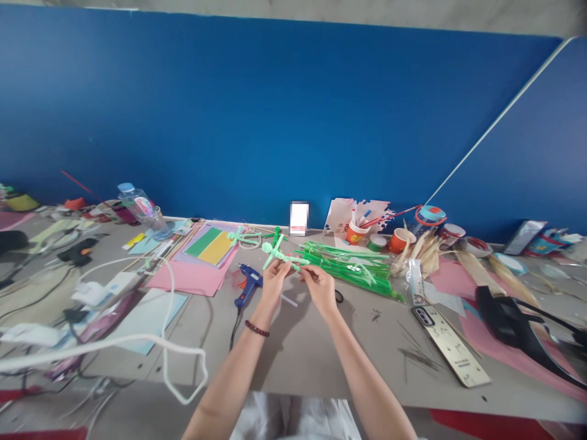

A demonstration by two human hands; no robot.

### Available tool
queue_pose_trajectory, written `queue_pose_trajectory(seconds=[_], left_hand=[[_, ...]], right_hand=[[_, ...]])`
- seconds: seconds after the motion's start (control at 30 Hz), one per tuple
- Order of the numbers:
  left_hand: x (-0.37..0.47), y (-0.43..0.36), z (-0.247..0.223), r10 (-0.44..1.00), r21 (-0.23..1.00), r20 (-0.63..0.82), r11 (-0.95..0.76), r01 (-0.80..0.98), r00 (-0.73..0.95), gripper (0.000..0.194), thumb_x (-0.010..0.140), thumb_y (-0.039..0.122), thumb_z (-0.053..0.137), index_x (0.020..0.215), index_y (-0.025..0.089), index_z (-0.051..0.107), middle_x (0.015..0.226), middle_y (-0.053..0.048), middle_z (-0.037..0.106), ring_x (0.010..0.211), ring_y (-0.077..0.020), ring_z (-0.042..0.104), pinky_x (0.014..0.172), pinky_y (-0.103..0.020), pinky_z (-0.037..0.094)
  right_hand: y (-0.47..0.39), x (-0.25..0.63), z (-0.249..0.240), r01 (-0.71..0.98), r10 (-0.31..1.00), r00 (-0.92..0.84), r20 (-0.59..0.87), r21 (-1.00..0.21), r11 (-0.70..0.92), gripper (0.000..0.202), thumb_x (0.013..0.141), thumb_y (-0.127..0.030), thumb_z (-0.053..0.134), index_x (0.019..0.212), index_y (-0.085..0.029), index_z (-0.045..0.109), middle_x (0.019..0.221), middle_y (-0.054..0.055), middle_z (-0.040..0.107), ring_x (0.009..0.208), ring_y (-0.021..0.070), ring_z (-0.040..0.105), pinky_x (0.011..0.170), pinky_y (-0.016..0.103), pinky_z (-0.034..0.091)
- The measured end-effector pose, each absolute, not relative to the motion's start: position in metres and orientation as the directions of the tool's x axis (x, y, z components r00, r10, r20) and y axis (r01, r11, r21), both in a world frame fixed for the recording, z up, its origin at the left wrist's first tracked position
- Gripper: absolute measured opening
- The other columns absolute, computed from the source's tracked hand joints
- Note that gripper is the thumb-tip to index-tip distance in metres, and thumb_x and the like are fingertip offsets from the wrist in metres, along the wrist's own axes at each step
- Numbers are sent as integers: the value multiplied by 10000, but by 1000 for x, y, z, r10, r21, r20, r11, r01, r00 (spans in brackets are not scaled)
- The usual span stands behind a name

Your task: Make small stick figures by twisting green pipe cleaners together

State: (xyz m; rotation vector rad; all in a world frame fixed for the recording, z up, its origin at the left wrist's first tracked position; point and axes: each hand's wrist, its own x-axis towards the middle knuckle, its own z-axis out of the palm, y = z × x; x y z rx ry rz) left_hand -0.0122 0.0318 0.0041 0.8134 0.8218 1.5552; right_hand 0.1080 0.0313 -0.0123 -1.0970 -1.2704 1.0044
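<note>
In front of me, a pale green pipe-cleaner figure (274, 249) with twisted limbs is held between both hands. My left hand (275, 276) pinches it from the left, fingers closed. My right hand (320, 286) has thumb and forefinger pressed together at the figure's right end, where a green stem shows. Just beyond my right hand lies a bundle of green pipe cleaners (353, 272) in clear wrapping. A blue hot glue gun (249, 284) rests left of my left hand. Black scissor handles (339, 296) peek out beside my right wrist.
Coloured sheets (208, 247) and a second pipe-cleaner figure (238, 236) lie at the left. A white cable (172, 305) loops over the table's left. A lit phone (299, 218) stands at the back, near a paper cup (356, 233) of pens. Another phone (452, 346) lies right.
</note>
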Motion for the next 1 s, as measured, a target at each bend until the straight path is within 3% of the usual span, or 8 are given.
queue_pose_trajectory(seconds=[0.1, 0.2, 0.47, 0.57, 0.67, 0.77, 0.87, 1.0], left_hand=[[-11, 34, 1, 982, 872, 74, -148, -467, -174, 246, 616, 321, 764, 667, 157, 588, 571, 34, 572, 598, -112, 572, 724, -285, 521], [-10, 35, -3, 967, 893, 90, -185, -411, -239, 294, 625, 327, 754, 578, 160, 516, 525, 49, 535, 548, -94, 528, 693, -273, 518], [-11, 35, -3, 973, 865, 51, -156, -478, -225, 270, 623, 319, 757, 656, 158, 543, 598, 25, 600, 593, -112, 575, 700, -275, 505], [-12, 35, -3, 967, 855, 21, -150, -497, -256, 253, 631, 313, 753, 692, 158, 564, 614, 23, 612, 609, -115, 592, 716, -272, 498], [-10, 35, -4, 965, 842, 1, -141, -520, -261, 245, 638, 308, 750, 701, 159, 567, 614, 25, 611, 608, -109, 594, 725, -266, 493], [-7, 33, -5, 973, 827, -19, -114, -550, -230, 242, 633, 303, 753, 712, 159, 575, 603, 25, 603, 602, -112, 595, 706, -267, 494], [-4, 33, -7, 980, 815, -63, -59, -576, -190, 252, 604, 297, 771, 718, 153, 598, 669, 2, 636, 657, -129, 622, 720, -282, 501], [-5, 34, -10, 987, 830, -138, 67, -554, -88, 272, 581, 318, 785, 733, 143, 644, 806, -60, 684, 807, -184, 652, 710, -290, 514]], right_hand=[[30, 108, -12, 21, 979, 52, 199, -980, 199, 234, 753, -398, 598, 816, -183, 665, 763, 46, 684, 646, 186, 653, 660, 308, 539], [31, 107, -12, -18, 988, 16, 156, -988, 156, 237, 742, -395, 614, 809, -171, 656, 717, 42, 674, 628, 185, 652, 640, 304, 538], [37, 110, -16, -113, 993, -5, 117, -987, 116, 294, 743, -436, 619, 851, -164, 644, 696, 38, 657, 638, 183, 643, 637, 311, 546], [39, 113, -16, -114, 990, 45, 135, -984, 139, 337, 750, -448, 612, 939, -169, 622, 811, 67, 665, 677, 181, 640, 625, 303, 547], [40, 115, -16, -107, 987, 50, 155, -981, 160, 495, 685, -384, 696, 1122, -200, 556, 990, 79, 635, 748, 172, 635, 646, 291, 550], [40, 113, -16, -116, 988, -21, 150, -982, 147, 663, 632, -330, 740, 1237, -241, 486, 945, 39, 624, 721, 156, 622, 631, 284, 555], [40, 113, -15, -138, 988, -30, 149, -980, 143, 578, 672, -366, 700, 1203, -215, 529, 777, 7, 621, 670, 158, 618, 611, 292, 552], [43, 119, -14, -124, 985, 92, 146, -980, 157, 374, 700, -427, 656, 964, -162, 647, 679, 15, 637, 611, 164, 614, 614, 307, 538]])
